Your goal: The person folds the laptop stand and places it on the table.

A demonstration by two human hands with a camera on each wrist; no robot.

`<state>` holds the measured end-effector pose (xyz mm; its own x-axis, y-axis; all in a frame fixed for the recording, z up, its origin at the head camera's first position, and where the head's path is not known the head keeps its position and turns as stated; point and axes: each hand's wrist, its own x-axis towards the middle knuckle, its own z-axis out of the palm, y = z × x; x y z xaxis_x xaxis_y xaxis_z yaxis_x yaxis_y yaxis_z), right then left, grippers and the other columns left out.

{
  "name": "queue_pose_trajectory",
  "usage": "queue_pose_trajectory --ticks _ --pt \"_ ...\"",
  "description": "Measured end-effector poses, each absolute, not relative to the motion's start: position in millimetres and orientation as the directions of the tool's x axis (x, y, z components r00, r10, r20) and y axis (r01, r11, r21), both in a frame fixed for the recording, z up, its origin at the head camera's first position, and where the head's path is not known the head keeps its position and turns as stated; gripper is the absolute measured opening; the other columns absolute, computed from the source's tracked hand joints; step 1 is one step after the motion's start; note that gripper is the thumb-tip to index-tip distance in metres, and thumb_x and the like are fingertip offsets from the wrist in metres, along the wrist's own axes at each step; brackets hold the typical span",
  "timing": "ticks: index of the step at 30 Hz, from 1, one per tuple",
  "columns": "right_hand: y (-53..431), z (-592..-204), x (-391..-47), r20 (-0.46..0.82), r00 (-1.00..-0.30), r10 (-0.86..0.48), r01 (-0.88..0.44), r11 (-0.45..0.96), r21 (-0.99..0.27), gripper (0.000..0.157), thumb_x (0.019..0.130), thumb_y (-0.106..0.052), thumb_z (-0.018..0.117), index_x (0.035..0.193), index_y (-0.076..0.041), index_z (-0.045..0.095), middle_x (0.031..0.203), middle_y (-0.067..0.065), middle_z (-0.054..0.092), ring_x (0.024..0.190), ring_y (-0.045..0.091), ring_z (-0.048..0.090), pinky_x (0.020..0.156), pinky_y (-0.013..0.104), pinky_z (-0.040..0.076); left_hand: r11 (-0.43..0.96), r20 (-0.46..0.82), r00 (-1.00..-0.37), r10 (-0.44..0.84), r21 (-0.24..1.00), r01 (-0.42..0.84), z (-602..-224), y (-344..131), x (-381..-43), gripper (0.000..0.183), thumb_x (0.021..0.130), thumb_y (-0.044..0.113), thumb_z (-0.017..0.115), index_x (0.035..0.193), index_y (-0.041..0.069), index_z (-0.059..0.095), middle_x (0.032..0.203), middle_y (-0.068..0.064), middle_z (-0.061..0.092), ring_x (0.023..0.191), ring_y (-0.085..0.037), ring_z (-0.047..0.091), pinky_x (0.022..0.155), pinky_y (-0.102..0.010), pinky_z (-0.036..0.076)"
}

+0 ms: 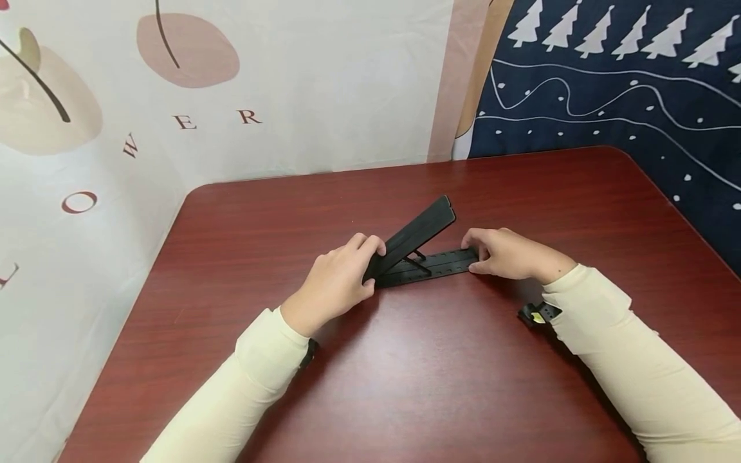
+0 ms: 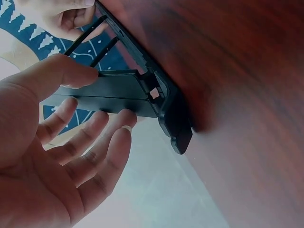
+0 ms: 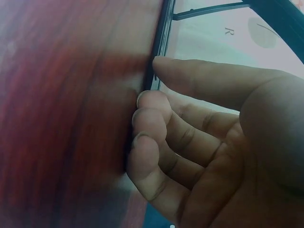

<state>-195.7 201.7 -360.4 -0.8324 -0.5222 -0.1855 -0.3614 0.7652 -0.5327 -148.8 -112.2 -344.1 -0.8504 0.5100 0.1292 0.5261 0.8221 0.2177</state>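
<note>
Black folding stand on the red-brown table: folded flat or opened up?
Opened up: its long black upper panel tilts above the flat black base, with two thin black struts between them.

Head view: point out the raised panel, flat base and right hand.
Raised panel (image 1: pixel 419 230), head view, middle of its upper face.
Flat base (image 1: pixel 448 262), head view, its top surface.
Right hand (image 1: pixel 509 253), head view, between knuckles and wrist.
</note>
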Motion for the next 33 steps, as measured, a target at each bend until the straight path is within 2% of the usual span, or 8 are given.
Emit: queue_pose_trajectory --ticks 7,14,26,33 --pt "202.5 -360.5 -196.1 -0.207 -0.826 -0.525 -0.351 0.765 -0.54 0.035 0.088 -0.01 0.074 0.117 -0.002 0.057 0.077 0.005 0.059 0.065 0.015 0.051 0.063 0.031 0.043 0.825 0.121 -0.848 0.515 0.199 0.529 -343.5 -114.8 -156.5 0.043 0.084 0.011 0.076 0.121 0.017 0.055 0.109 -0.002 0.064 0.055 -0.017 0.053 0.051 -0.032 0.044" --pt "202.0 -361.8 -195.2 -0.232 -0.822 -0.52 -0.336 0.772 -0.54 0.035 0.087 -0.013 0.075 0.113 -0.001 0.056 0.077 0.006 0.056 0.067 0.016 0.05 0.063 0.031 0.042 0.855 0.091 -0.877 0.471 0.199 0.479 -342.5 -116.7 -165.3 0.035 0.087 0.015 0.077 0.118 0.018 0.06 0.105 0.002 0.071 0.078 -0.021 0.07 0.059 -0.038 0.052" --pt "198.4 -358.0 -189.5 -0.272 -0.797 -0.539 -0.345 0.776 -0.528 0.036 0.085 -0.021 0.078 0.105 -0.003 0.054 0.067 0.002 0.052 0.058 0.012 0.046 0.057 0.028 0.039 0.886 0.107 -0.904 0.413 0.181 0.426 -340.7 -114.1 -173.3 0.025 0.09 0.018 0.076 0.113 0.018 0.067 0.099 0.001 0.077 0.08 -0.026 0.072 0.06 -0.043 0.054" --pt "196.0 -359.2 -186.1 -0.287 -0.779 -0.558 -0.377 0.781 -0.498 0.037 0.082 -0.029 0.081 0.096 -0.006 0.055 0.066 0.0 0.052 0.057 0.011 0.047 0.056 0.028 0.039 0.9 0.091 -0.919 0.384 0.185 0.394 -341.8 -114.4 -178.9 0.014 0.092 0.023 0.073 0.105 0.017 0.074 0.095 0.002 0.077 0.081 -0.022 0.073 0.063 -0.044 0.055"
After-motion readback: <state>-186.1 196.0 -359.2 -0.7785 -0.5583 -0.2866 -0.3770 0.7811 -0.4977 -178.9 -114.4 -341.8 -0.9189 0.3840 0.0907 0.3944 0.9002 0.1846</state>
